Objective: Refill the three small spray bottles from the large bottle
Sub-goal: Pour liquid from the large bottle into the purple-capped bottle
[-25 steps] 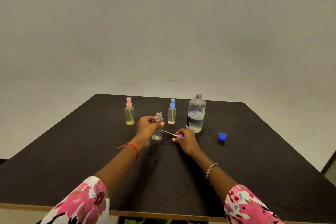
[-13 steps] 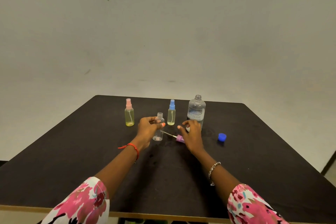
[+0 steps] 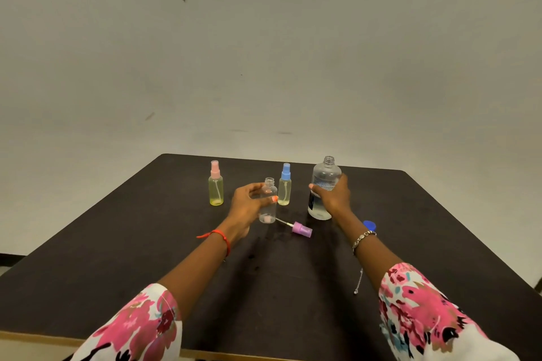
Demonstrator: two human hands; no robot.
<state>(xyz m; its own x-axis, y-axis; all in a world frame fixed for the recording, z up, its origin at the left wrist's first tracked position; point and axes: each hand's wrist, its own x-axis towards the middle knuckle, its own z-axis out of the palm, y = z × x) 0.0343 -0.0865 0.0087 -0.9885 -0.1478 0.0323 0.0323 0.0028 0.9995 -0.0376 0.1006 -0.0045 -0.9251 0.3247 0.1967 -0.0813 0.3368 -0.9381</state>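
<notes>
My left hand point(image 3: 247, 205) grips a small clear spray bottle point(image 3: 268, 208) that stands uncapped on the black table point(image 3: 117, 258). Its purple spray top point(image 3: 302, 228) lies on the table just right of it, tube pointing toward the bottle. My right hand point(image 3: 333, 195) is wrapped around the large clear bottle point(image 3: 324, 176), which stands upright, open at the neck and partly filled with clear liquid. A pink-capped small bottle point(image 3: 216, 184) with yellow liquid stands at the left. A blue-capped small bottle point(image 3: 284, 184) stands between the two held bottles.
The large bottle's blue cap point(image 3: 370, 225) lies on the table right of my right wrist. A plain wall rises behind the table's far edge. The table's front edge runs along the bottom of the view.
My right hand let go of the purple spray top, left it lying on the table, and moved back and right to take hold of the large bottle. My left hand stayed on the small bottle.
</notes>
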